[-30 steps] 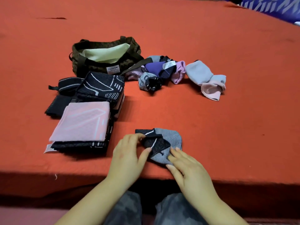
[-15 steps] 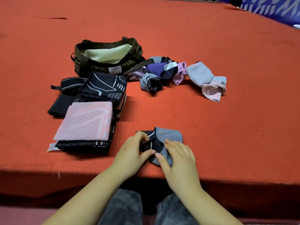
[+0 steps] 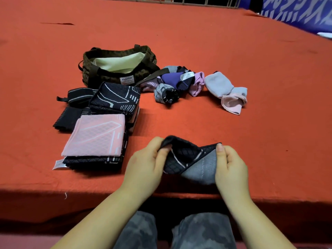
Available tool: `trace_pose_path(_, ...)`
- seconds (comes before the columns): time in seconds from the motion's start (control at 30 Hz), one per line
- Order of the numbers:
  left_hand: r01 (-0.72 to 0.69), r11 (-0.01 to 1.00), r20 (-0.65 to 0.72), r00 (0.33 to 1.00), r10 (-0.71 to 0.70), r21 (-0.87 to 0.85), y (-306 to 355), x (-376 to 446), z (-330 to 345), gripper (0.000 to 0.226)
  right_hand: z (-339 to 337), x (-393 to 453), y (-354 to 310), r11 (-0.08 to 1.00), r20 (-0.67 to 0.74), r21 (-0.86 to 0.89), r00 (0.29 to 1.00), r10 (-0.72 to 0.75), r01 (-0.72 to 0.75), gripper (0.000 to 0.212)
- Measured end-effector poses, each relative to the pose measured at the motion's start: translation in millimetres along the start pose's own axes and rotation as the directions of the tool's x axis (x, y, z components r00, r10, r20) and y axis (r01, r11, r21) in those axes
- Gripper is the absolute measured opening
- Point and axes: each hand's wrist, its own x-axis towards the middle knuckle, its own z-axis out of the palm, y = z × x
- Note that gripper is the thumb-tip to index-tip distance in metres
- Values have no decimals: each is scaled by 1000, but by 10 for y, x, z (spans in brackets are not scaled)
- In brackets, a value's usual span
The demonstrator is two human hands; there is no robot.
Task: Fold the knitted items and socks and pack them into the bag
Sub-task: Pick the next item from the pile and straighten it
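- On the left of the orange table [image 3: 233, 51], one black ribbed piece [image 3: 67, 119] lies flat, with one small black pouch [image 3: 79, 97] just behind it.
- Beside them sit two folded knitted stacks: a pink-topped stack [image 3: 95, 135] nearer the table edge and a black patterned stack [image 3: 115, 97] behind it, touching it.
- Behind the stacks stands one camouflage bag [image 3: 100, 76], open at the top, its pale lining showing.
- Right of the bag lies a heap of loose socks [image 3: 177, 81] in purple, grey and lilac; the number cannot be told.
- Further right, a pale blue sock [image 3: 218, 85] and a pink sock [image 3: 231, 105] lie touching.
- Near the front edge, the left hand [image 3: 145, 166] pinches the left corner of one black-and-grey sock [image 3: 190, 162], fingers curled round the cloth.
- The right hand [image 3: 231, 166] pinches the right corner between thumb and fingers; the two hands are apart, the sock stretched between them.
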Motion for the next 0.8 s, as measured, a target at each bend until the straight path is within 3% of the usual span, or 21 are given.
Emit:
trace_pose_path(0.2,94,976,-207,969,-135,-197,155,157,-142,23,-208,181,138,998,-52,-51,998,34,-36,43)
trace_pose_path(0.5,71,968,-268,954,-137,-240,334,285,-394,23,-522,650,544,937,-129,158,934,333,-313,45)
trace_pose_path(0.6,155,966,-184,963,-194,-207,294,324,-333,24,-549,715,489,893,-114,277,911,396,-354,35)
trace_pose_path(0.7,308,947,-31,950,-312,-89,113,373,-79,26,-447,646,347,969,-74,56,967,244,-240,37)
trace_pose_path(0.8,444,895,61,893,-446,45,-73,409,203,19,-258,561,299,977,20,-44,978,210,-209,30)
